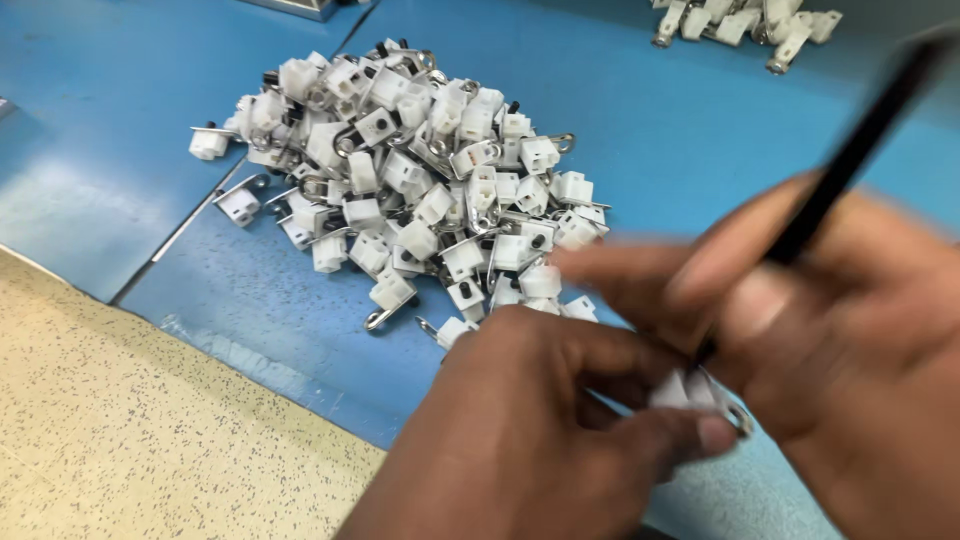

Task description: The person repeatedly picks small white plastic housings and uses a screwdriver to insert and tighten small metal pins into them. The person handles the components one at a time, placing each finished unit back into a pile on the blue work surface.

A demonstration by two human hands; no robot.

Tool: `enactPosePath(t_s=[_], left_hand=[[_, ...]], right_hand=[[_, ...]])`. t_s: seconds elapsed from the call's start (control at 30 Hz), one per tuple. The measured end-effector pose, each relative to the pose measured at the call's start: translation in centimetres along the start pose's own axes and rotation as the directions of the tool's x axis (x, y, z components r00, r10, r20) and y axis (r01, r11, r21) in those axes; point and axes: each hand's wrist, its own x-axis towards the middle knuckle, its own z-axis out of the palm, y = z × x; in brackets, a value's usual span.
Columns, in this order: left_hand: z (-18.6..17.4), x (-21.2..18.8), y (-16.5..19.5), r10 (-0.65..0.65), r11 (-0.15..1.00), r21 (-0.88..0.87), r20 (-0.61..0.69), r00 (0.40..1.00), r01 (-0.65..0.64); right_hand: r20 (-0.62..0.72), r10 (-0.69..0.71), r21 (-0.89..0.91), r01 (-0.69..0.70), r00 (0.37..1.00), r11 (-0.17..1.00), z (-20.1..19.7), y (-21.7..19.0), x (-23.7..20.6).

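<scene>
Left hand: I see my left hand (540,420) low over the near edge of the blue table (680,140), thumb and fingers pinched on a small white plastic piece (690,390).
Right hand: my right hand (840,330) is blurred; its fingers are curled around a thin black tool (850,160), tip down at the piece.
White piece: between both hands, above the near edge, a metal loop at its end.
Pile: a heap of white clips (420,190) lies mid-table, just beyond my left hand.
Far corner: a smaller batch of clips (745,22).
Floor: speckled beige floor (130,420) lies below the near left edge.
</scene>
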Motion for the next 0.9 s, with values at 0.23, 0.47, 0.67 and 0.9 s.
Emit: enactPosePath(t_s=[0.23, 0.47, 0.67, 0.9], left_hand=[[-9.6, 3.7, 0.9, 0.548, 0.778, 0.606, -0.524, 0.652, -0.166], [-16.0, 6.2, -0.7, 0.689, 0.463, 0.887, -0.368, 0.625, 0.012], [-11.1, 4.0, -0.1, 0.827, 0.453, 0.864, -0.315, 0.466, -0.220], [-1.2, 0.6, -1.7, 0.062, 0.998, 0.013, -0.016, 0.998, -0.062]], right_hand=[[-0.318, 0.082, -0.556, -0.255, 0.945, 0.791, -7.0, 6.8, 16.3], [-0.192, 0.022, -0.859, -0.179, 0.981, 0.480, -8.7, 11.5, 28.2], [-0.203, 0.124, -0.745, -0.235, 0.971, 0.624, -6.6, 6.0, 20.8], [-0.292, 0.680, -0.472, -0.720, 0.672, 0.508, -3.4, 3.4, 0.5]])
